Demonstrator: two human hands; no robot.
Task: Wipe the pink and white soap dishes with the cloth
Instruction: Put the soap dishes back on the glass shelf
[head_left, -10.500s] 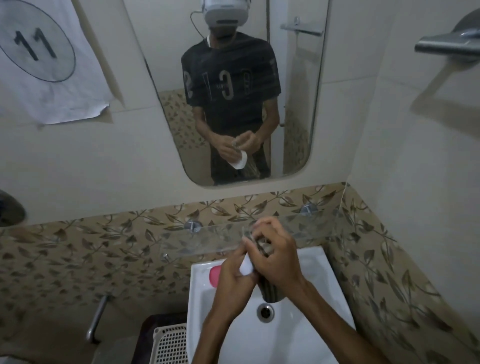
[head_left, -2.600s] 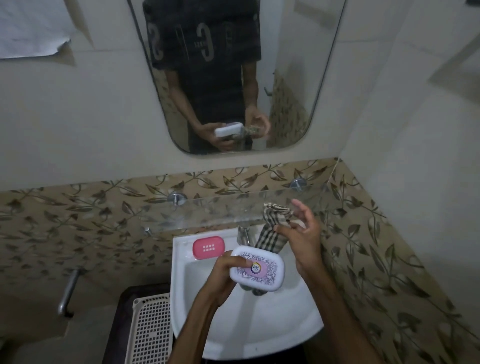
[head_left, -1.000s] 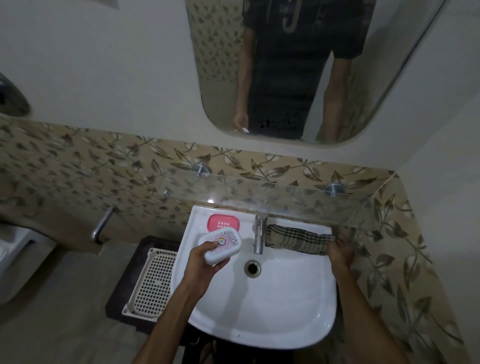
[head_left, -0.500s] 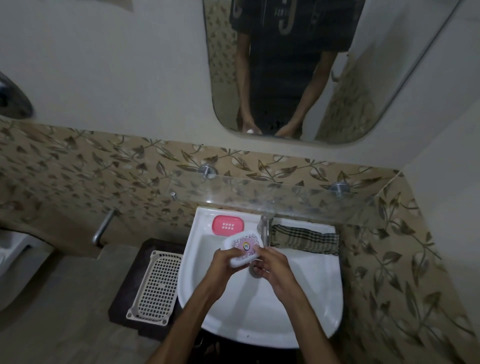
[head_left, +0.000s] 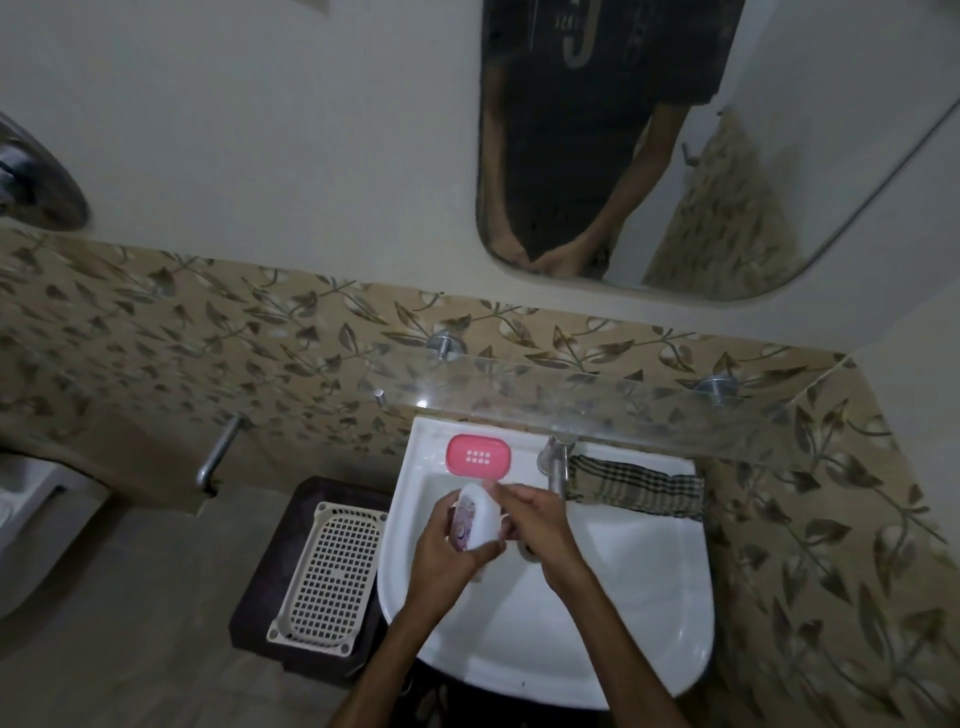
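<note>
Since the frame half a second earlier, the white rectangular plastic soap dish with the patterned lid had been turned up on edge between both hands, its printed face now toward the left, where before it lay flatter with the lid upward.

In the head view, the left hand was wrapped round the dish's lower end, and the right hand closed on its right side, above the bowl of the white ceramic washbasin. The checked olive-and-cream cloth lay spread along the basin's rear right ledge, touching neither hand. The pink rounded plastic soap dish sat on the rear left ledge, just left of the chrome tap.

The white dish looked light, rigid and smooth, probably slippery if wet; its lid might come loose, so gripping across the short ends seemed safest. The cloth would be soft and limp, best bunched in the palm.
</note>
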